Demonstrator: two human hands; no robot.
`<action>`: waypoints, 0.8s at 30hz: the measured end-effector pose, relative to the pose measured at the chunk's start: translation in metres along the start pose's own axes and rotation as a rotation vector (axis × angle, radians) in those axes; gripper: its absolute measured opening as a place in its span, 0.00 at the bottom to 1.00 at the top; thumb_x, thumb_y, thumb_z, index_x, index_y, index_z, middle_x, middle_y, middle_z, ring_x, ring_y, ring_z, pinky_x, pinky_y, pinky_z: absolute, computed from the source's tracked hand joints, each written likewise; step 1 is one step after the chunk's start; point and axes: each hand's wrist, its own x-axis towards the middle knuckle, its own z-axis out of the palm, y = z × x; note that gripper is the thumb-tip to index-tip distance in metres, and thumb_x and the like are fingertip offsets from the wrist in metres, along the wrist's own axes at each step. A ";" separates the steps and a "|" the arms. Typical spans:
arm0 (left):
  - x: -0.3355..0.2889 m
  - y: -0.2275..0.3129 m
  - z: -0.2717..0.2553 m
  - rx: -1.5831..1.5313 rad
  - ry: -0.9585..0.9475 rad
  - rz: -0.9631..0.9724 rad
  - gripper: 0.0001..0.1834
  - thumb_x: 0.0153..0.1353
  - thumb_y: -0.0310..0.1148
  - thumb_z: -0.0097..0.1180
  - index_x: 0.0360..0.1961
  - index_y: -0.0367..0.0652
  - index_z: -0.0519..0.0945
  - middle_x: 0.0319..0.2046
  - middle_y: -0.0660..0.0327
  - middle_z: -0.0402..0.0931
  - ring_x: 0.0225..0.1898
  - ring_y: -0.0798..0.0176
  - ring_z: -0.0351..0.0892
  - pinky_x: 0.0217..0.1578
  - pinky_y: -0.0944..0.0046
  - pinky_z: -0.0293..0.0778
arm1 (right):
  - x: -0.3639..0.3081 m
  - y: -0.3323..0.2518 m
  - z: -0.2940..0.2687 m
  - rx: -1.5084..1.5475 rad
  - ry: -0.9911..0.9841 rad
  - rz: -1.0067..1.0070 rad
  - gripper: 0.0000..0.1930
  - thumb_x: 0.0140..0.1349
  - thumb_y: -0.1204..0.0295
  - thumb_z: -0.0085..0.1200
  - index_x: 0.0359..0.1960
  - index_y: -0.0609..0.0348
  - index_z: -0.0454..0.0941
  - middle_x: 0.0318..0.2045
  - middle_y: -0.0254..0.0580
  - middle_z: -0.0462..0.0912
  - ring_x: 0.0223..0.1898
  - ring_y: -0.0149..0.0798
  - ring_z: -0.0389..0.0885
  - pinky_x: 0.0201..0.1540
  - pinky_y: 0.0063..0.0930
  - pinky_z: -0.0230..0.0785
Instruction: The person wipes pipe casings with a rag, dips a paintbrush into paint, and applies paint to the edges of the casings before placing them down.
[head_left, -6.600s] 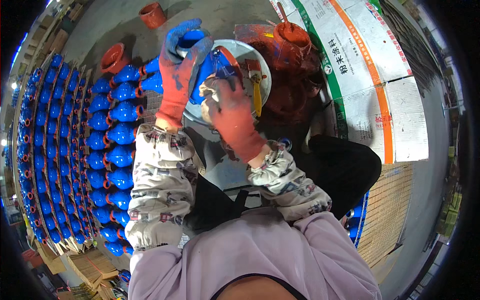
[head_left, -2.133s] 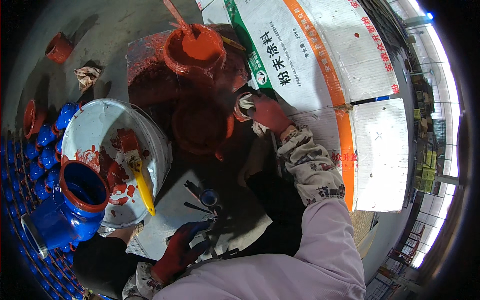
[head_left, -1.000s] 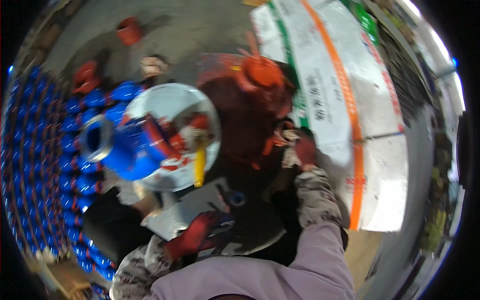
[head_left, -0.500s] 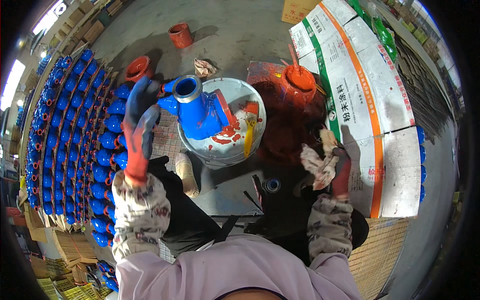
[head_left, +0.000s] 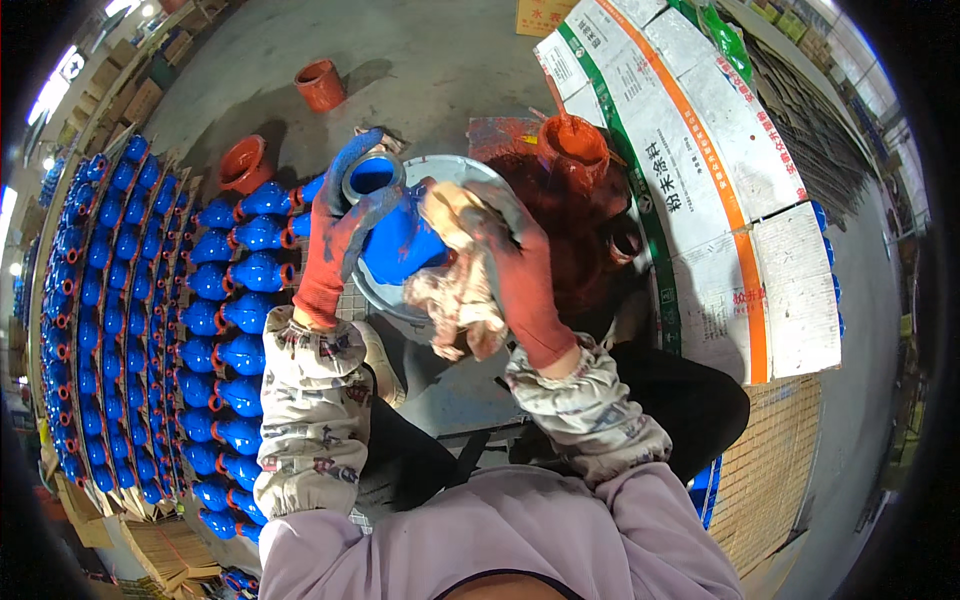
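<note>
A blue-painted metal pipe fitting (head_left: 400,245), probably a valve or meter body, rests on the round grey bucket (head_left: 463,166) in front of me. My left hand (head_left: 335,245), in a red and dark-coated glove, is wrapped round the fitting's open upper neck. My right hand (head_left: 520,275), gloved alike, is closed on a crumpled, stained rag (head_left: 465,295). It presses the rag to the fitting's right side, where hand and cloth hide the flange. Part of the rag hangs below the right hand.
An orange-red paint pot (head_left: 574,150) stands on a paint-covered stand beyond my right hand. Many blue fittings (head_left: 250,318) stand in rows at left. Two red buckets (head_left: 320,86) (head_left: 243,165) sit on the floor. Flattened white cardboard (head_left: 690,170) covers a stack at right.
My right hand has brought the rag from the right over to the fitting. My left hand, formerly beside the fitting, now grips its neck. The view has shifted slightly.
</note>
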 end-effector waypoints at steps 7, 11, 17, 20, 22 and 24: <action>0.000 -0.041 -0.014 0.151 0.065 0.209 0.25 0.58 0.36 0.56 0.56 0.37 0.73 0.48 0.59 0.77 0.48 0.66 0.76 0.52 0.65 0.71 | 0.009 0.014 0.050 -0.746 -0.068 -0.107 0.15 0.59 0.73 0.54 0.49 0.61 0.77 0.42 0.55 0.81 0.43 0.54 0.80 0.43 0.39 0.73; 0.000 -0.043 -0.007 0.196 0.142 0.296 0.23 0.58 0.37 0.58 0.52 0.36 0.74 0.46 0.59 0.78 0.43 0.66 0.77 0.49 0.64 0.72 | -0.008 0.023 0.052 -0.799 0.013 -0.278 0.16 0.57 0.71 0.55 0.48 0.58 0.75 0.36 0.54 0.80 0.32 0.56 0.80 0.36 0.43 0.73; 0.004 -0.065 -0.018 0.282 0.150 0.272 0.20 0.62 0.35 0.53 0.53 0.36 0.73 0.46 0.57 0.78 0.44 0.64 0.77 0.49 0.63 0.72 | -0.045 0.027 0.059 -0.940 -0.008 -0.226 0.22 0.56 0.72 0.56 0.54 0.60 0.71 0.31 0.52 0.76 0.24 0.52 0.78 0.27 0.41 0.71; -0.001 -0.090 -0.051 0.545 0.288 0.277 0.26 0.66 0.36 0.52 0.62 0.38 0.64 0.55 0.53 0.72 0.52 0.59 0.75 0.54 0.60 0.71 | -0.063 0.035 0.067 -1.057 -0.098 -0.373 0.27 0.54 0.71 0.56 0.57 0.66 0.68 0.33 0.49 0.75 0.25 0.44 0.75 0.27 0.36 0.68; 0.000 -0.065 -0.025 0.458 0.211 0.275 0.26 0.66 0.37 0.52 0.62 0.38 0.64 0.55 0.54 0.72 0.52 0.59 0.75 0.54 0.59 0.71 | -0.063 0.043 0.058 -1.058 -0.070 -0.445 0.28 0.53 0.72 0.54 0.57 0.67 0.67 0.31 0.46 0.74 0.24 0.41 0.76 0.26 0.34 0.68; 0.000 -0.059 -0.017 0.372 0.148 0.275 0.26 0.67 0.37 0.52 0.62 0.38 0.64 0.54 0.54 0.73 0.51 0.59 0.75 0.54 0.59 0.71 | -0.062 0.045 0.051 -1.001 -0.070 -0.497 0.25 0.54 0.70 0.53 0.55 0.65 0.67 0.29 0.42 0.73 0.25 0.39 0.76 0.25 0.34 0.68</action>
